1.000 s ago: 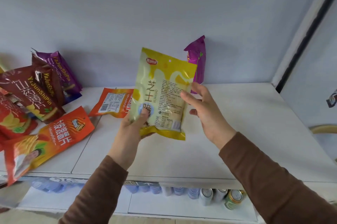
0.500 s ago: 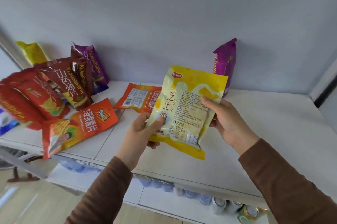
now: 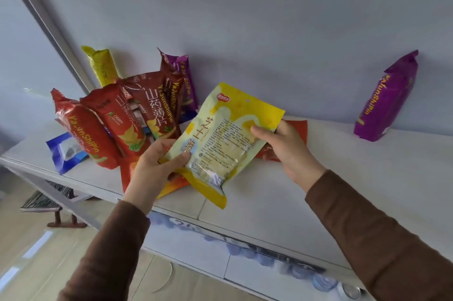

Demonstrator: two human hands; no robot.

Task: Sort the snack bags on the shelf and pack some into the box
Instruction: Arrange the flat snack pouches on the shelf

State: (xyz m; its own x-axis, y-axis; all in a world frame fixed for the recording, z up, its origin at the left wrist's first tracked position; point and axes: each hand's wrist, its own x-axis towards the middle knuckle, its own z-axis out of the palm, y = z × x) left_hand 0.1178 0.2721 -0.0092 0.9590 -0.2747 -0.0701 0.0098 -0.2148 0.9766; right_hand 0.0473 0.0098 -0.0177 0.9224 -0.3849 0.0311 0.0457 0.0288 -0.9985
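Note:
I hold a yellow snack bag [image 3: 221, 139] tilted above the white shelf [image 3: 343, 178]. My left hand [image 3: 157, 166] grips its lower left edge and my right hand [image 3: 286, 146] grips its right edge. At the shelf's left a cluster of bags leans on the wall: red bags [image 3: 83, 129], a dark brown bag [image 3: 154, 102], a purple bag [image 3: 183, 75] and a yellow bag [image 3: 101, 65]. Orange bags [image 3: 296, 129] lie flat under the held bag, mostly hidden. A lone purple bag [image 3: 387, 100] stands at the right. No box is in view.
A blue pouch [image 3: 65, 151] lies near the shelf's left front corner. Below the shelf edge a lower shelf holds bottle tops and cans [image 3: 326, 283]. The floor [image 3: 36, 239] shows at lower left, with a dark object [image 3: 41, 200] on it.
The view has swung left and the cluster of bags at the left has come into full view. Both hands carried the yellow bag leftward and tilted it further, over the orange bags.

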